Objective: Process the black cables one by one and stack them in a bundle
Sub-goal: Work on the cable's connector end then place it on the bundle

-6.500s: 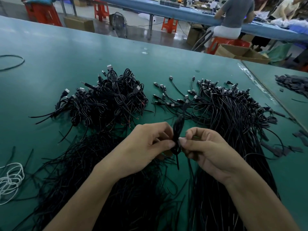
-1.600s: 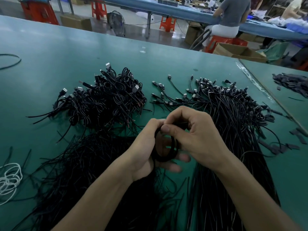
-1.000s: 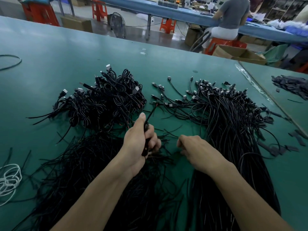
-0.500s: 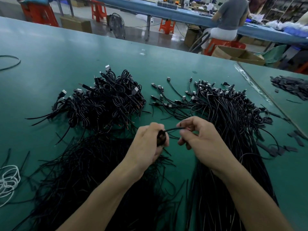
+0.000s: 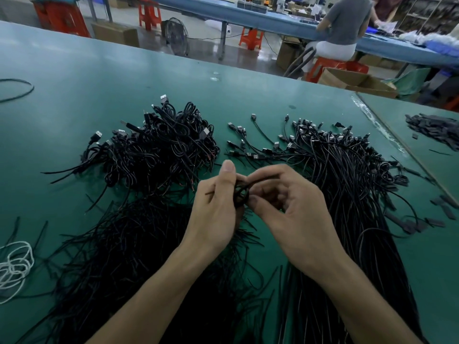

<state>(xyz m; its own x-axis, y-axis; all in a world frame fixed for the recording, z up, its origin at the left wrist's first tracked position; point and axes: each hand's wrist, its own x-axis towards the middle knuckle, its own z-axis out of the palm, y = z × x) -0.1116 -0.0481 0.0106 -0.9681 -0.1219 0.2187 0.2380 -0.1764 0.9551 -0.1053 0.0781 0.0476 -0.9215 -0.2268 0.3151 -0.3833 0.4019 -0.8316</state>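
Two bare hands are working close together above the middle of the green tabletop [image 5: 74, 78]. The left hand [image 5: 216, 212] is gripping a small coiled black cable [image 5: 240, 194], its fingers curled round the coil and its thumb sticking up toward the far side. The right hand [image 5: 298, 214] is pinching a thin black strand [image 5: 263, 179] at the coil, thumb and forefinger closing where it is crossing the loops. Whether that strand is the cable's own tail or a separate tie, I cannot tell. The coil is hanging between the two hands, just above the tabletop, over the gap between the piles.

Far and to the left of the hands, a heap of coiled cables [image 5: 161, 150] is lying with plugs poking out. To the right, a long sheaf of straight cables [image 5: 347, 194] is running from the near edge toward the far side, its plugs fanning out at the far end. Near and left, under the left forearm, a spread of loose black wires [image 5: 119, 256] is covering the tabletop. A white cord [image 5: 15, 266] is curling at the left edge, and a heap of dark flat strips [image 5: 437, 127] is lying far right. Beyond, a person in a grey top [image 5: 345, 23] is sitting on an orange stool [image 5: 330, 65] at a blue-covered tabletop [image 5: 248, 14].
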